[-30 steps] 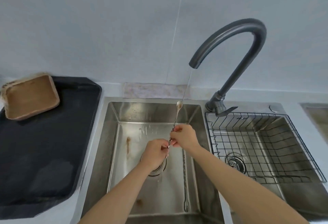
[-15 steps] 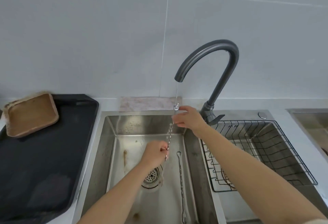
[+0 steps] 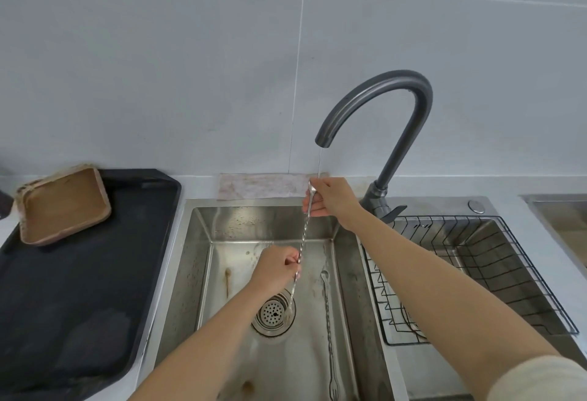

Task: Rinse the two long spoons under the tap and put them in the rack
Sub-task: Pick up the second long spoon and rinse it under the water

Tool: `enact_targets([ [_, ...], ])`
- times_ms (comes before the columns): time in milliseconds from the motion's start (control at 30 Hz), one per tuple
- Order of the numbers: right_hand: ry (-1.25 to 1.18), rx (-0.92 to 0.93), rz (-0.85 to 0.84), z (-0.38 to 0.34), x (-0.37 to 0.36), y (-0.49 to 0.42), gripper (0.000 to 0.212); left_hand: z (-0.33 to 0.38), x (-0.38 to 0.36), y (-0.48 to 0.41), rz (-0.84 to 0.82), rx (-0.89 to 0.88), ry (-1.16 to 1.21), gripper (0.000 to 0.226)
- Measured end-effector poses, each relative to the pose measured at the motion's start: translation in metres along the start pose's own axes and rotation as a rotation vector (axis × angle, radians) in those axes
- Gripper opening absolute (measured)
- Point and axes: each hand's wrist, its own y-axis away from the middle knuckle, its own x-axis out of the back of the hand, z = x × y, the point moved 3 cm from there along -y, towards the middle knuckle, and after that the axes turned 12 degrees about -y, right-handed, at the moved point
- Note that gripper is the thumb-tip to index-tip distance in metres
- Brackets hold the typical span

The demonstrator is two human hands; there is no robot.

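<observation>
A long twisted metal spoon (image 3: pixel 303 238) is held steeply over the left sink basin (image 3: pixel 197 242). My right hand (image 3: pixel 330 197) pinches its bowl end right under the thin stream from the dark curved tap (image 3: pixel 397 108). My left hand (image 3: pixel 276 265) grips the shaft lower down, and the forked end hangs over the drain (image 3: pixel 273 315). The second long spoon (image 3: pixel 328 330) lies flat on the basin floor, to the right of the drain. The black wire rack (image 3: pixel 495 264) sits in the right basin.
A black tray (image 3: pixel 73 289) lies on the counter to the left, with a brown wooden dish (image 3: pixel 63 203) at its far corner. A cloth strip (image 3: pixel 260 186) lies behind the sink. Another basin edge (image 3: pixel 559 210) shows at far right.
My right hand slid up the spoon from beside my left hand to its bowl end, under the stream. The camera tilted up, showing more wall.
</observation>
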Motion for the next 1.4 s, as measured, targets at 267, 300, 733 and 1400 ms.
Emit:
enact_targets([
  [267,-0.105,0.084,-0.035,-0.006,0.003,-0.002,0.017,-0.004,0.002,-0.013,0.059,0.011,0.095,0.015],
  [300,-0.104,0.076,-0.033,-0.008,0.003,-0.002,0.016,-0.005,0.001,-0.014,0.068,0.020,0.124,0.016],
  [733,-0.166,0.034,-0.049,-0.001,0.005,-0.008,0.014,-0.004,-0.001,-0.026,0.085,0.036,0.191,0.015],
  [1400,-0.048,0.018,-0.083,0.009,0.009,-0.007,0.019,0.017,0.011,-0.051,0.185,0.002,0.244,0.009],
])
